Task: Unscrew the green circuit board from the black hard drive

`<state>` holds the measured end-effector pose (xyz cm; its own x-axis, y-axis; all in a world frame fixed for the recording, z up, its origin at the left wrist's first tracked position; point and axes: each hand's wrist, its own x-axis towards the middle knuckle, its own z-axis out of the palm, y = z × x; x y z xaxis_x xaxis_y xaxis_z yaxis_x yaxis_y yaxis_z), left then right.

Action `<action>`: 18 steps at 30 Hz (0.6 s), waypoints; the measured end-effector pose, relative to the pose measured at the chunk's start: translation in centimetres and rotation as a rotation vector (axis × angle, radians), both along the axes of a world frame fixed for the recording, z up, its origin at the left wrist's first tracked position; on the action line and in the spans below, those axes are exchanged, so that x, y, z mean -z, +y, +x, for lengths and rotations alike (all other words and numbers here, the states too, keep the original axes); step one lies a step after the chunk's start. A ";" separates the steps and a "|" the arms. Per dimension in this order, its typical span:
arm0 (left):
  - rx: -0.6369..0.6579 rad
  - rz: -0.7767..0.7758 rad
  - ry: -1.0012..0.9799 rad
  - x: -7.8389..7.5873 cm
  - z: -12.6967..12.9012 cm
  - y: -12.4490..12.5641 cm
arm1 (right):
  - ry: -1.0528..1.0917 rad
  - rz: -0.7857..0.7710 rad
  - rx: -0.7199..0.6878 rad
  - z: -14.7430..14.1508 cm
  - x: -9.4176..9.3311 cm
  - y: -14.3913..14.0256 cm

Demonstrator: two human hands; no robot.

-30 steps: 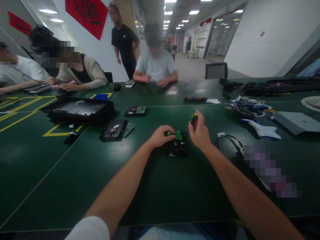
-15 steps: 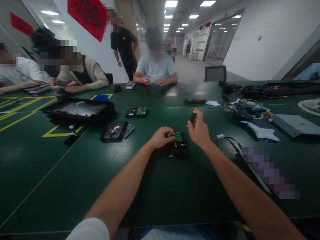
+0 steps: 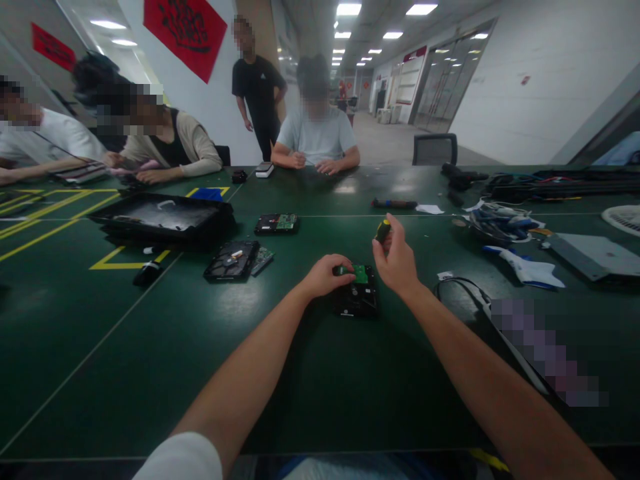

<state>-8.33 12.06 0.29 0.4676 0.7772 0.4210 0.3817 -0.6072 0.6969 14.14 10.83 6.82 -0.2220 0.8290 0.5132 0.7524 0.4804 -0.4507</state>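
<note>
A black hard drive (image 3: 357,303) with a green circuit board lies flat on the green table in front of me. My left hand (image 3: 326,275) grips its far left part, thumb and fingers bent over the board. Above the drive's right side, my right hand (image 3: 399,259) is closed around a screwdriver (image 3: 383,231) with a yellow and dark handle. The screwdriver's shaft is hard to make out. To the left lie another hard drive (image 3: 231,261) with small parts on top, a loose circuit board (image 3: 263,261) and a further drive (image 3: 277,223).
Black trays (image 3: 165,217) are stacked at the left. On the right are a bundle of cables (image 3: 500,220), a blue and white glove (image 3: 533,270) and a grey metal box (image 3: 597,257). A dark-handled tool (image 3: 395,204) lies farther back. Several people are around the far side.
My right hand has tilted the screwdriver's handle slightly to the left. My left hand keeps its hold on the hard drive. The whole view has shifted a little.
</note>
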 end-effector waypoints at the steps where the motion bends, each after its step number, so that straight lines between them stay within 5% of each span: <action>1: -0.002 -0.003 0.001 0.0 0.0 0.0 | 0.073 0.023 0.024 -0.1 0.1 -0.1; 18: -0.004 0.018 -0.006 -0.1 0.1 -0.1 | 0.290 0.210 -0.057 -0.2 2.6 0.6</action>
